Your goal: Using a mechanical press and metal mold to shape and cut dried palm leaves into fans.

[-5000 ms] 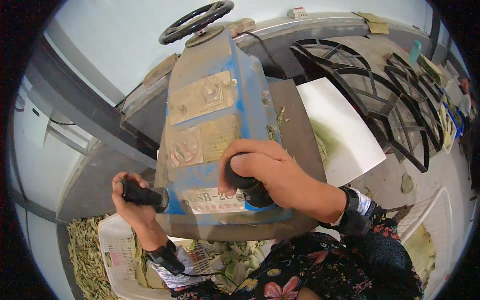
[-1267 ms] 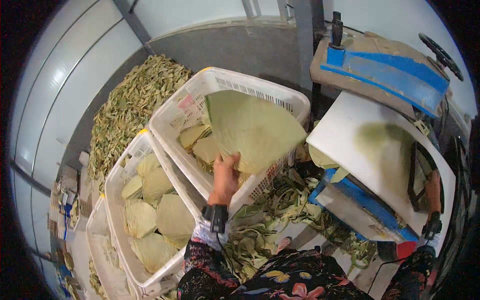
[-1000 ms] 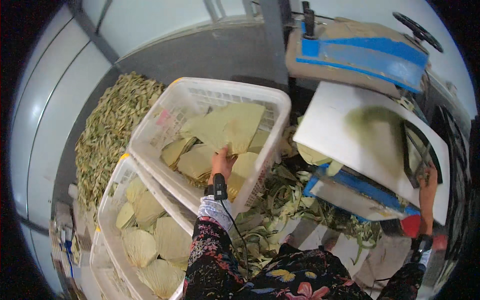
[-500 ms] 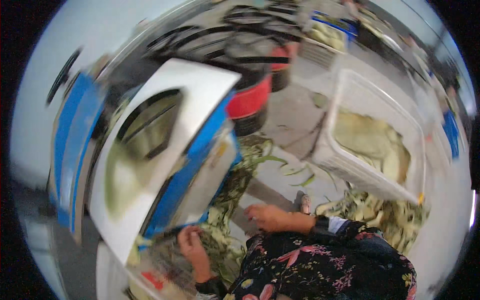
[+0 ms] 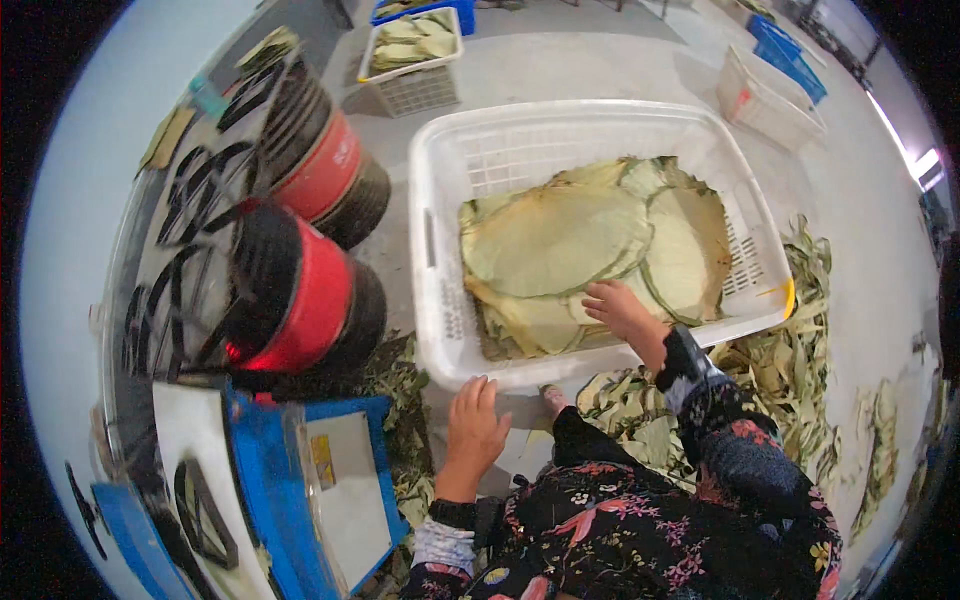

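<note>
A large white plastic basket in front of me holds flattened pale-green leaf pieces, some rounded, stacked and overlapping. My right hand hangs open just over the lower part of the stack, fingers loosely bent. Lower down, my left hand is open at the basket's near-left corner, fingertips by the rim and nothing in its grasp. Left of it stands a blue machine with a white board and a black shaped frame on it.
Two black-and-red drums with black metal frames line the left. Loose cut leaves lie on the floor around the basket. Another leaf basket, a blue crate and a white crate are at the back.
The view has swung right from the leaf baskets and machine to this basket. My left hand has let go of a leaf piece, my right of the black frame; the right is now over these leaves.
</note>
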A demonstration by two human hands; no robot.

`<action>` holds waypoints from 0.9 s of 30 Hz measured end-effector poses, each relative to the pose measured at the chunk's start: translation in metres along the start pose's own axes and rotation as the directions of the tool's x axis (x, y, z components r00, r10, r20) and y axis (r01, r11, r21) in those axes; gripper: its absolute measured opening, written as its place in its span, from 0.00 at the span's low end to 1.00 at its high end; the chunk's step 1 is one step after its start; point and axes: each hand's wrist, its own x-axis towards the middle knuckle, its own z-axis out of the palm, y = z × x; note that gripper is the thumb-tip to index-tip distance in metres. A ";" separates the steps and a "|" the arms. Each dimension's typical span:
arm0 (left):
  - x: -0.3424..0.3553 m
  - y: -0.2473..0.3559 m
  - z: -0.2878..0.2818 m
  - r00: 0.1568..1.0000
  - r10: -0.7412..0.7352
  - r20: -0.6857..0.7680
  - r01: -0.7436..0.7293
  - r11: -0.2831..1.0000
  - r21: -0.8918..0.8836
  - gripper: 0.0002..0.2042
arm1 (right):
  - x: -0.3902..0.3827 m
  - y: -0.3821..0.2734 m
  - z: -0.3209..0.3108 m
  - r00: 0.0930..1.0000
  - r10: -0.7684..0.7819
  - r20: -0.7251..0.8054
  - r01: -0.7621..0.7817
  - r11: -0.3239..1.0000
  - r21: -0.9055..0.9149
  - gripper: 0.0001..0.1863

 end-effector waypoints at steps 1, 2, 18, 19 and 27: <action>0.003 -0.006 0.010 0.998 0.045 0.046 -0.050 0.993 0.104 0.24 | 0.011 0.004 -0.016 0.995 0.101 -0.011 -0.096 0.971 0.219 0.22; 0.007 -0.007 0.018 0.991 0.089 0.098 -0.108 0.973 0.202 0.26 | 0.028 0.016 -0.039 0.996 0.085 -0.032 -0.075 0.971 0.227 0.22; 0.032 0.025 0.009 0.918 -0.095 0.385 -0.010 0.965 0.261 0.32 | 0.082 -0.003 -0.284 0.333 -0.250 -0.909 -0.499 0.772 -0.395 0.36; 0.033 0.025 0.013 0.908 -0.103 0.406 -0.012 0.962 0.272 0.33 | 0.086 0.005 -0.314 0.296 -0.253 -0.921 -0.510 0.774 -0.376 0.39; 0.027 0.027 0.008 0.862 -0.195 0.468 -0.015 0.913 0.408 0.36 | 0.118 0.001 -0.318 0.632 -0.180 -0.754 -0.282 0.853 -0.440 0.32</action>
